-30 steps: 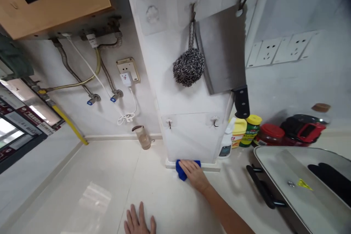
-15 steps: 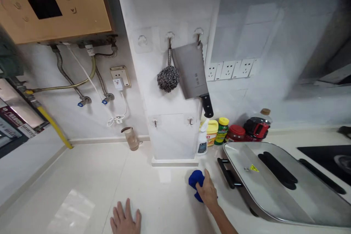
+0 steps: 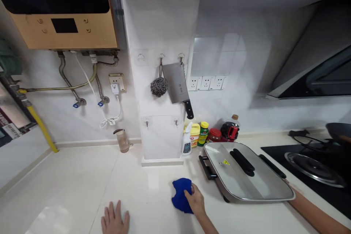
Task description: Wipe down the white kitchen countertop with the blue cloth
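My left hand (image 3: 114, 220) lies flat on the white countertop at the bottom, its fingers spread and holding nothing. To its right, my right hand (image 3: 196, 200) grips the right side of a blue cloth (image 3: 181, 195), thumb on top. The cloth rests fairly flat on the counter, partly hidden under the fingers. Beyond my right hand sits a large rectangular electric pan (image 3: 263, 186) with a lid and black handles. Another person's arm (image 3: 312, 208) reaches in from the right edge to the pan's right side; that hand is mostly hidden.
A spray bottle (image 3: 187, 140), a yellow jug (image 3: 195, 133) and several jars stand along the wall. A tan cup (image 3: 122, 140) is at the back left. A cleaver (image 3: 175, 84) and steel scourer (image 3: 159, 87) hang from hooks. The stove (image 3: 304, 168) is at right.
The view has turned right and tilted up. The blue cloth, bunched before, now lies more spread out under my right hand. The other person's arm has come into view.
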`<state>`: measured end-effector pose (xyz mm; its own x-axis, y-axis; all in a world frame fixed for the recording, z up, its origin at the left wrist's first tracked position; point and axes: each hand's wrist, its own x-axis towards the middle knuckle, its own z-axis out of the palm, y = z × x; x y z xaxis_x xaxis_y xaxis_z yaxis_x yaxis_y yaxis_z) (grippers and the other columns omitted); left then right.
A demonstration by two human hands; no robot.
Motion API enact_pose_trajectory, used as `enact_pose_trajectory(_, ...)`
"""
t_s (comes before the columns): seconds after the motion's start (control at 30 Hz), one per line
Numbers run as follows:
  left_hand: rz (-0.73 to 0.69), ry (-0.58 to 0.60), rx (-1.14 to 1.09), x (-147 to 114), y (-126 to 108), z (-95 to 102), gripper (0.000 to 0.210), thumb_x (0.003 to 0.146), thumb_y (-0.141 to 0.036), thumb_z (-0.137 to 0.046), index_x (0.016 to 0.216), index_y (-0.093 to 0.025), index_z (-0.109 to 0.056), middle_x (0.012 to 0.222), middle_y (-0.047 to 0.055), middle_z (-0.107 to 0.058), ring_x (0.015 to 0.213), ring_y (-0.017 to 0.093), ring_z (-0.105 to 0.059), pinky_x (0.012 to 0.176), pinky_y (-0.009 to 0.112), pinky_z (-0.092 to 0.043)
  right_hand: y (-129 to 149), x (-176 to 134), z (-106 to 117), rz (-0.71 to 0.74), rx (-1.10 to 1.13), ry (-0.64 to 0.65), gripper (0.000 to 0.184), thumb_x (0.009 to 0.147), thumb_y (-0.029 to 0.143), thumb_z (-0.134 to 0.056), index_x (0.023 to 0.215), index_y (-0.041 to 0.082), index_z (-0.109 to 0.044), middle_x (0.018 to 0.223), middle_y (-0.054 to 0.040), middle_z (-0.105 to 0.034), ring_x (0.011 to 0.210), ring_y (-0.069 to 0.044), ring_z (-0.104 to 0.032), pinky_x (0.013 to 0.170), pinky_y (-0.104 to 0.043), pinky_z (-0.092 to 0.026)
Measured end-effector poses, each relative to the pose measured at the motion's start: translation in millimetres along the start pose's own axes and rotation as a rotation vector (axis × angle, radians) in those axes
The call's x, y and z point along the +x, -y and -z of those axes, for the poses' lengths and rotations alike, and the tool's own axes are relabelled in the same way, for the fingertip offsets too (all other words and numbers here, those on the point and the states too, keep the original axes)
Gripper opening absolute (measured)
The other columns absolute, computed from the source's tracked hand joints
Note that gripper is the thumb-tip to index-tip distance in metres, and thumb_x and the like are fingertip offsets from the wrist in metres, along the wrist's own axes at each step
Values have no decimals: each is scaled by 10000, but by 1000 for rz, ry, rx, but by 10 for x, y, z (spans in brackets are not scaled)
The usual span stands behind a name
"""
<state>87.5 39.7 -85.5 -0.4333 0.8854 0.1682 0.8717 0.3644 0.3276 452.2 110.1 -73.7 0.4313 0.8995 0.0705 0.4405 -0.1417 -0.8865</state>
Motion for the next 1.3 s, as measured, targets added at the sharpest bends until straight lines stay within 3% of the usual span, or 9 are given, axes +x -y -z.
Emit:
enact_pose_trajectory(0.23, -303, 416, -528, -357, -664, 199, 740, 875, -478, -444, 1523, -143, -318, 1644, 110, -265, 1531, 236, -190, 1263, 454, -205, 435, -657, 8, 410, 226, 67, 265, 882, 386, -503, 1064, 262, -651, 966, -78, -654, 908, -253, -646, 872, -436, -567)
enact_pose_trajectory(0.37, -297, 674, -983, -478, -1121, 484, 985, 764, -609, -638, 1552, -193, -218, 1608, 139, -348, 1475, 267, -344, 1230, 445, -299, 745, -872, 93, 267, 421, 254, 331, 857, 470, -578, 1075, 237, -665, 1038, -76, -681, 968, -247, -663, 892, -393, -567)
enact_pose_trajectory(0.47, -150, 848, -1264, -504, -1209, 665, 800, 759, -640, -651, 1412, -219, -457, 1412, 129, -597, 1261, 278, -592, 1083, 427, -480, 893, -1005, 110, 28, 561, 330, 482, 780, 555, -669, 1120, 214, -661, 1099, -90, -700, 946, -263, -685, 855, -387, -579)
enact_pose_trajectory(0.57, -19, 765, -1207, -469, -1163, 715, 582, 799, -650, -602, 1150, -185, -625, 1096, 93, -747, 1012, 249, -695, 909, 379, -558, 900, -1098, 50, -119, 615, 360, 571, 722, 587, -721, 1145, 209, -658, 1077, -98, -714, 871, -274, -702, 774, -390, -589)
enact_pose_trajectory(0.67, -141, 612, -893, -299, -1108, 645, 519, 801, -633, -587, 1029, -175, -676, 992, 80, -761, 929, 236, -703, 874, 374, -565, 731, -1121, -24, -106, 547, 323, 585, 731, 610, -694, 1137, 192, -646, 1031, -109, -719, 831, -274, -705, 761, -408, -594)
enact_pose_trajectory(0.87, -204, 331, -606, 105, -1128, 507, 589, 890, -504, -410, 1330, -130, -528, 1387, 182, -578, 1216, 284, -595, 1105, 519, -430, -125, -1072, 272, 277, 141, 28, 401, 940, 479, -439, 1209, 223, -591, 1179, -139, -660, 1056, -274, -660, 889, -456, -589)
enact_pose_trajectory(1.03, -412, 343, -512, -333, -1395, 230, 502, 921, -418, -412, 1351, -205, -559, 1408, 118, -596, 1345, 270, -504, 1192, 536, -339, -1027, -1100, 677, 495, -190, -124, 348, 946, 319, -413, 1232, 272, -606, 1205, -114, -656, 1099, -302, -650, 927, -508, -584)
enact_pose_trajectory(1.1, -603, 287, -263, -636, -1473, 20, 559, 919, -405, -440, 1449, -232, -469, 1524, 118, -488, 1447, 321, -378, 1216, 635, -237, -1273, -1145, 713, 598, -238, -161, 384, 921, 264, -431, 1265, 299, -597, 1232, -101, -653, 1083, -302, -666, 871, -478, -613)
enact_pose_trajectory(1.3, -753, 156, 44, -906, -1411, -348, 754, 914, -467, -467, 1565, -253, -153, 1656, 129, -196, 1510, 396, -208, 1203, 697, -169, -1390, -1237, 675, 634, -351, -117, 575, 863, 156, -496, 1416, 313, -481, 1337, -95, -613, 1188, -299, -624, 904, -449, -624)
